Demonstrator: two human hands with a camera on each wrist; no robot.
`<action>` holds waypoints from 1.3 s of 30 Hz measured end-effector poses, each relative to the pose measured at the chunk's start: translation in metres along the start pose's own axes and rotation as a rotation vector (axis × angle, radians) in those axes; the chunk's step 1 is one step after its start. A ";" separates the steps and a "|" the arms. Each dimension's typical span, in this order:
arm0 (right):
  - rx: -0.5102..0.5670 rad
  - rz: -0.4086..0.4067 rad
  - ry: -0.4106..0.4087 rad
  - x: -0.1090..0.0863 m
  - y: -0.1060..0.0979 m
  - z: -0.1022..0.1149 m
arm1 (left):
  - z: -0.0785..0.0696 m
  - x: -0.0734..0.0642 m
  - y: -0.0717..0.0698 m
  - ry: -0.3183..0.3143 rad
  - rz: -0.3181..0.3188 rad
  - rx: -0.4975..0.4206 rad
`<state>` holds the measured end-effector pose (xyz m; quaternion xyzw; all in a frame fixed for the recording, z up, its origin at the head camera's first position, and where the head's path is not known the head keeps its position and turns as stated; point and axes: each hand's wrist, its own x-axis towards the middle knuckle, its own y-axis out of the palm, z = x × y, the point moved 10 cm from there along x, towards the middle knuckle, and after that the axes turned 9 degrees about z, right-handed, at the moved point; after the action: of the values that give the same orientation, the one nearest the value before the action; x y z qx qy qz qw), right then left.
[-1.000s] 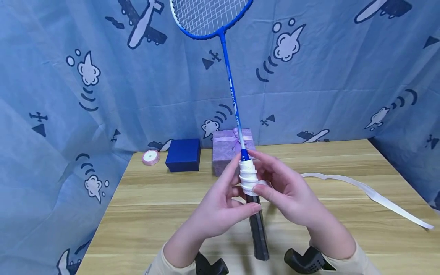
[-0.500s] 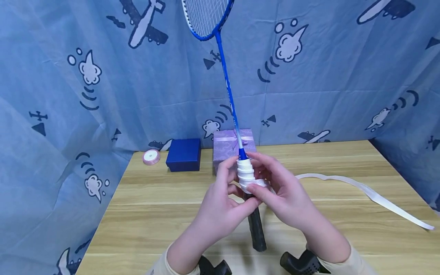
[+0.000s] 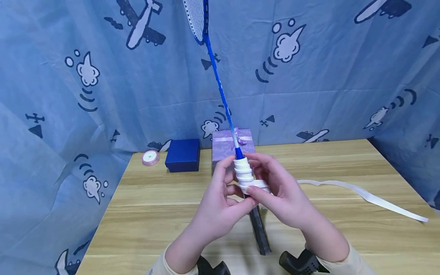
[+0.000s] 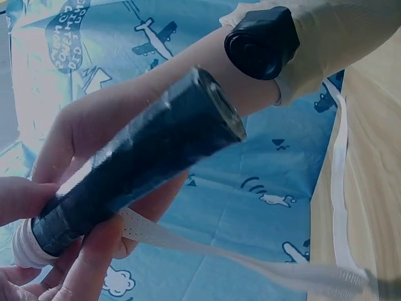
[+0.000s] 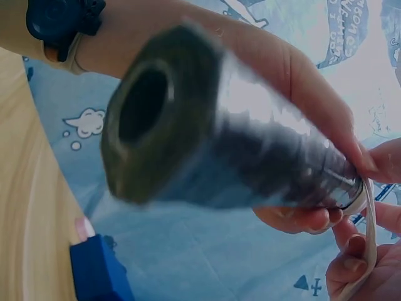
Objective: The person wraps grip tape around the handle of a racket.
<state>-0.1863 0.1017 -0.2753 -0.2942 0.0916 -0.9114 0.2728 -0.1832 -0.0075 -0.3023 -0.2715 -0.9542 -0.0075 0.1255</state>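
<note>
A blue badminton racket (image 3: 220,86) stands tilted with its head away from me, its frame almost edge-on. White perforated grip tape (image 3: 243,172) winds in overlapping turns round the top of its black handle (image 3: 260,233). My left hand (image 3: 214,210) holds the handle at the lowest turns, thumb in front. On the other side, my right hand (image 3: 287,194) pinches the tape where it leaves the handle, thumb over the strip. In the left wrist view the loose tape (image 4: 207,248) trails from the fingers. Part of the wrap is hidden behind the fingers.
The tape's free length (image 3: 368,196) lies across the right side of the wooden table (image 3: 137,229). At the back stand a dark blue box (image 3: 182,154), a purple gift box (image 3: 227,145) and a pink ribbon spool (image 3: 150,157). A blue printed cloth (image 3: 154,95) hangs behind.
The racket has turned about its shaft, from face-on to nearly edge-on, and its head has leaned left. Both hands keep hold. The loose tape's tail has slid slightly left.
</note>
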 end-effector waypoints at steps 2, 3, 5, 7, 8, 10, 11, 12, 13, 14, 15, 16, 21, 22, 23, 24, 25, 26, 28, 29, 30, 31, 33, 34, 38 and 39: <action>0.020 0.008 -0.008 0.000 0.000 0.000 | 0.000 0.000 0.000 0.000 0.012 -0.026; 0.032 0.015 -0.005 0.001 0.000 0.000 | 0.000 0.000 0.001 0.001 0.020 -0.035; 0.053 0.027 -0.010 0.001 0.001 0.001 | 0.000 -0.001 0.002 0.003 0.040 -0.052; 0.049 0.029 -0.009 0.000 0.000 0.002 | 0.000 -0.001 0.003 0.010 0.061 -0.068; 0.038 0.026 -0.007 0.000 0.000 0.003 | -0.001 -0.001 0.004 0.016 0.073 -0.072; 0.007 0.013 -0.002 -0.001 -0.001 0.004 | -0.002 0.000 0.004 0.030 0.093 -0.080; -0.014 0.006 -0.006 -0.001 -0.002 0.004 | -0.003 0.000 0.004 0.038 0.100 -0.080; -0.032 -0.001 -0.011 -0.001 -0.002 0.005 | -0.004 0.000 0.004 0.044 0.105 -0.078; -0.045 -0.006 -0.018 -0.001 -0.002 0.006 | -0.004 0.001 0.004 0.048 0.109 -0.077; -0.053 -0.012 -0.035 -0.001 -0.003 0.007 | -0.005 0.001 0.004 0.052 0.113 -0.075; -0.060 -0.017 -0.053 -0.001 -0.003 0.009 | -0.005 0.001 0.004 0.052 0.116 -0.075; -0.066 -0.023 -0.073 -0.001 -0.003 0.010 | -0.005 0.001 0.004 0.052 0.119 -0.072; -0.098 -0.058 -0.110 -0.001 -0.004 0.014 | -0.004 0.002 0.002 0.037 0.110 -0.031; -0.111 -0.066 -0.106 -0.001 -0.004 0.014 | -0.003 0.002 0.001 0.026 0.097 -0.012; -0.125 -0.076 -0.095 0.000 -0.004 0.014 | -0.002 0.002 0.000 0.012 0.077 0.014; -0.138 -0.088 -0.081 0.000 -0.004 0.013 | -0.001 0.001 -0.002 -0.005 0.052 0.048; -0.153 -0.104 -0.066 0.000 -0.006 0.012 | -0.001 0.001 -0.004 -0.021 0.026 0.087; -0.166 -0.122 -0.058 0.000 -0.007 0.011 | 0.000 0.001 -0.005 -0.033 0.003 0.130; -0.183 -0.151 -0.044 -0.001 -0.009 0.009 | 0.000 0.001 -0.007 -0.040 -0.035 0.207; -0.186 -0.162 -0.038 -0.001 -0.010 0.008 | -0.001 0.001 -0.007 -0.035 -0.046 0.236; -0.189 -0.169 -0.037 -0.001 -0.011 0.008 | -0.001 0.001 -0.007 -0.028 -0.052 0.256; -0.195 -0.173 -0.037 -0.001 -0.011 0.008 | -0.002 0.001 -0.007 -0.019 -0.052 0.269; -0.210 -0.174 -0.035 -0.001 -0.011 0.009 | -0.003 0.002 -0.006 0.005 -0.048 0.273; -0.221 -0.174 -0.034 -0.001 -0.011 0.009 | -0.004 0.002 -0.005 0.018 -0.046 0.273; -0.278 -0.158 -0.036 -0.001 -0.011 0.012 | -0.006 0.001 -0.004 0.065 -0.039 0.269; -0.294 -0.147 -0.044 0.000 -0.011 0.014 | -0.006 0.001 -0.005 0.071 -0.036 0.265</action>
<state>-0.1831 0.1109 -0.2608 -0.3566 0.1960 -0.8991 0.1612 -0.1853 -0.0113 -0.2962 -0.2352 -0.9465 0.1065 0.1938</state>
